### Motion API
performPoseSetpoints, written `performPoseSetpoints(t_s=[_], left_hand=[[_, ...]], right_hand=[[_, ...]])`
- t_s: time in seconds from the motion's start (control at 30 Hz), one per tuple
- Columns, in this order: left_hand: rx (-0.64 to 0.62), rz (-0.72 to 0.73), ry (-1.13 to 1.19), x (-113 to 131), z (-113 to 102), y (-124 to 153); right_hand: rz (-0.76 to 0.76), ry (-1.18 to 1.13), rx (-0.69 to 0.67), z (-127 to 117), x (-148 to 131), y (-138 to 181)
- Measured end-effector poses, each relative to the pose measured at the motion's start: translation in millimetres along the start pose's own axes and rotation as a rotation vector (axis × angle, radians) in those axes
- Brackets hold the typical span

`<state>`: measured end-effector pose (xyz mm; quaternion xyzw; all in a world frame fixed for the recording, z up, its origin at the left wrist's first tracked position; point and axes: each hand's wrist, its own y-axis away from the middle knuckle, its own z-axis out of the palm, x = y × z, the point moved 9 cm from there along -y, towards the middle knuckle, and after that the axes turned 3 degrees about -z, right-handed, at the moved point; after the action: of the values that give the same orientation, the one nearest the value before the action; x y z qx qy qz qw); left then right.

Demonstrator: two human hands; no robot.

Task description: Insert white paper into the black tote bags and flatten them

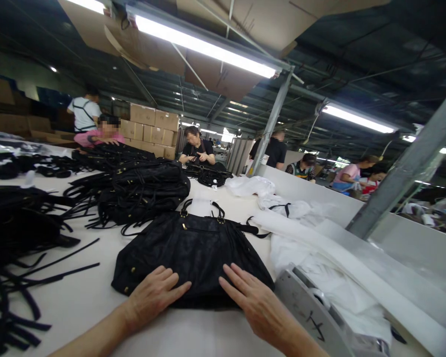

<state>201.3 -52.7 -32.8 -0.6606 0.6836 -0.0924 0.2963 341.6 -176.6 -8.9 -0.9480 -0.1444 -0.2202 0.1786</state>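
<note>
A black handbag [204, 253] lies flat on the white table [82, 317], its two short handles pointing away from me. A zip with a gold-coloured pull runs across its upper part, and small metal studs show at its lower left corner. My left hand [158, 292] rests on the bag's near left part, with the index finger stretched out and the other fingers slightly bent. On the near right part lies my right hand [247, 292], fingers extended and spread. Neither hand grips anything. A black strap [252, 229] sticks out from the bag's right side.
Stacked black bags [134, 183] with loose straps stand beyond on the left, more black bags [18, 223] nearer. White wrapping material [319, 253] and a grey metal tape dispenser-like device [312, 312] lie right. A slanted post [401, 168] rises there. Several people work farther back.
</note>
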Motion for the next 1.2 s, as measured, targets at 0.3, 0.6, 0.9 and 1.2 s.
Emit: performPoseSetpoints(t_s=[0.3, 0.6, 0.9, 1.2], left_hand=[[-0.059, -0.018, 0.003, 1, 4, 1], [-0.479, -0.228, 0.122, -7, -16, -39], [-0.333, -0.14, 0.478, 40, 44, -99], [-0.425, -0.168, 0.493, 42, 54, -86]], right_hand=[[-0.057, -0.004, 0.298, 18, -19, 12], [0.031, -0.161, 0.045, 60, -25, 30], [0.057, -0.317, -0.097, 77, -26, 31], [0.343, -0.487, -0.269, 15, 51, 41]])
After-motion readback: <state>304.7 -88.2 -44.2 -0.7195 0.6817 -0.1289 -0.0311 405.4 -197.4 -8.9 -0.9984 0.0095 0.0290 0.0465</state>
